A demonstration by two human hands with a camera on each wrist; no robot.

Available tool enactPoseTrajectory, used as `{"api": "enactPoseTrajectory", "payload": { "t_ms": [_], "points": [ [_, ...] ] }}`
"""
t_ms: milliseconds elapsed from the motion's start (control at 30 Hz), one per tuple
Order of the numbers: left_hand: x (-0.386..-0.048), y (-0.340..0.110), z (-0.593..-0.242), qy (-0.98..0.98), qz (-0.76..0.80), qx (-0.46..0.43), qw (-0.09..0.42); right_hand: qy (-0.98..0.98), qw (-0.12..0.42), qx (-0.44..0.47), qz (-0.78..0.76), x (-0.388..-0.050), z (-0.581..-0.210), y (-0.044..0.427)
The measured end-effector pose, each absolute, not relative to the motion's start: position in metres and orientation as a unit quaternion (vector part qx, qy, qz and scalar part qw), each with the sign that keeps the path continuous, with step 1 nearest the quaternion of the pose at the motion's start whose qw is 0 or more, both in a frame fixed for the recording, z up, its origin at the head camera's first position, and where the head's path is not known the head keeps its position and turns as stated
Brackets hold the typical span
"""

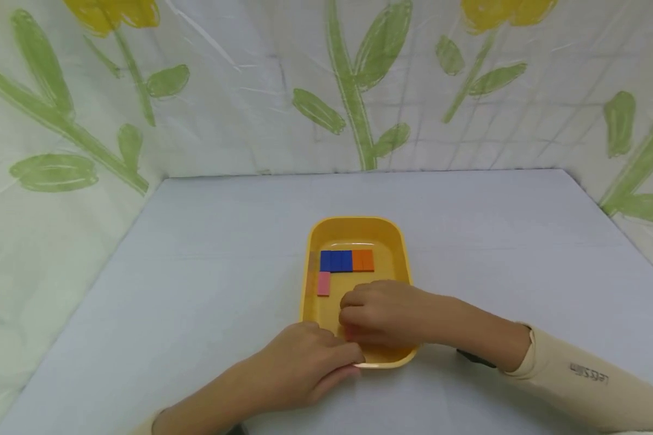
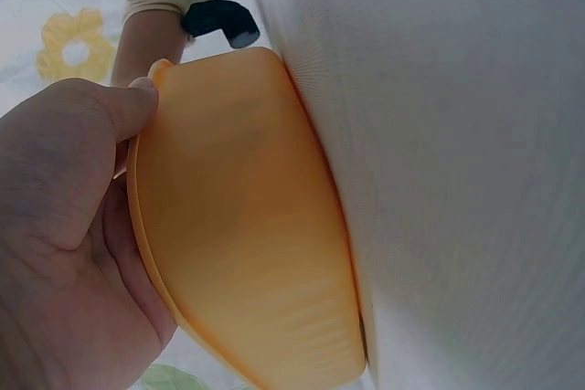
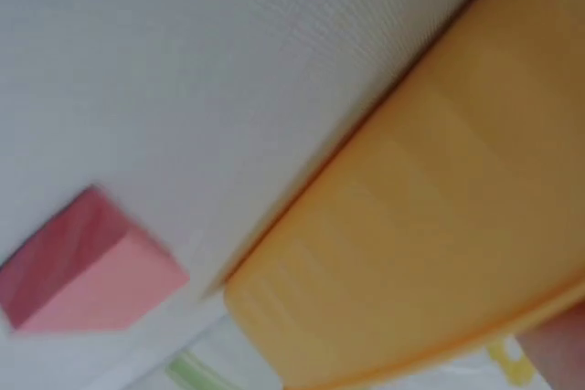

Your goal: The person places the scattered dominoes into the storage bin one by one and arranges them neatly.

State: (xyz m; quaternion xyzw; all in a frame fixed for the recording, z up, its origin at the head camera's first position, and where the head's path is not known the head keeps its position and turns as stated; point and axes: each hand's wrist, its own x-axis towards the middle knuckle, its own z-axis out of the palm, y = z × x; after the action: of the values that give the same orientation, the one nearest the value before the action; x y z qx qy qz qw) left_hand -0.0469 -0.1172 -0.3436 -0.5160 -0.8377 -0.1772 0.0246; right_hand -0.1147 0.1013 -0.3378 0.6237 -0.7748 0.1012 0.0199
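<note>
A yellow plastic tray stands on the white table. Inside it, blue blocks and orange blocks lie side by side in a row, with a pink block below the row's left end. My left hand grips the tray's near left rim; in the left wrist view the thumb is outside and the fingers pass behind the rim. My right hand reaches over the right rim, its fingers bent down inside the tray. Its fingertips are hidden, so whether they hold anything does not show.
The right wrist view shows another pink block, blurred, on the white surface outside the tray; I cannot find it in the head view. White sheeting with painted flowers walls the table's back and sides.
</note>
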Motion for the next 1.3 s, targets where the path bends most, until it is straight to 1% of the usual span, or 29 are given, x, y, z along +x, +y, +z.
{"api": "enactPoseTrajectory", "payload": {
  "t_ms": [200, 267, 467, 567, 733, 833, 967, 1133, 1300],
  "points": [
    [-0.046, -0.116, -0.343, -0.830, -0.175, -0.527, 0.047, -0.726, -0.026, 0.656, 0.205, -0.106, -0.328, 0.119],
    [-0.046, -0.116, -0.344, -0.829, -0.174, -0.528, 0.056, -0.723, -0.040, 0.656, 0.210, -0.104, -0.327, 0.120],
    [-0.046, -0.117, -0.345, -0.829, -0.174, -0.528, 0.061, -0.744, -0.072, 0.639, 0.182, -0.104, -0.328, 0.119],
    [-0.046, -0.117, -0.345, -0.828, -0.176, -0.529, 0.059, -0.747, -0.071, 0.638, 0.174, -0.106, -0.329, 0.117],
    [-0.047, -0.117, -0.343, -0.830, -0.182, -0.526, 0.045, -0.759, -0.047, 0.634, 0.140, -0.111, -0.330, 0.112],
    [-0.047, -0.116, -0.343, -0.830, -0.186, -0.525, 0.039, -0.774, -0.043, 0.622, 0.108, -0.114, -0.330, 0.110],
    [-0.047, -0.116, -0.344, -0.827, -0.180, -0.529, 0.052, -0.788, -0.040, 0.609, 0.084, -0.119, -0.331, 0.108],
    [-0.047, -0.117, -0.345, -0.826, -0.173, -0.532, 0.068, -0.787, -0.013, 0.612, 0.080, -0.124, -0.334, 0.106],
    [-0.047, -0.118, -0.346, -0.827, -0.174, -0.530, 0.065, -0.796, -0.028, 0.600, 0.076, -0.127, -0.334, 0.103]
  ]
}}
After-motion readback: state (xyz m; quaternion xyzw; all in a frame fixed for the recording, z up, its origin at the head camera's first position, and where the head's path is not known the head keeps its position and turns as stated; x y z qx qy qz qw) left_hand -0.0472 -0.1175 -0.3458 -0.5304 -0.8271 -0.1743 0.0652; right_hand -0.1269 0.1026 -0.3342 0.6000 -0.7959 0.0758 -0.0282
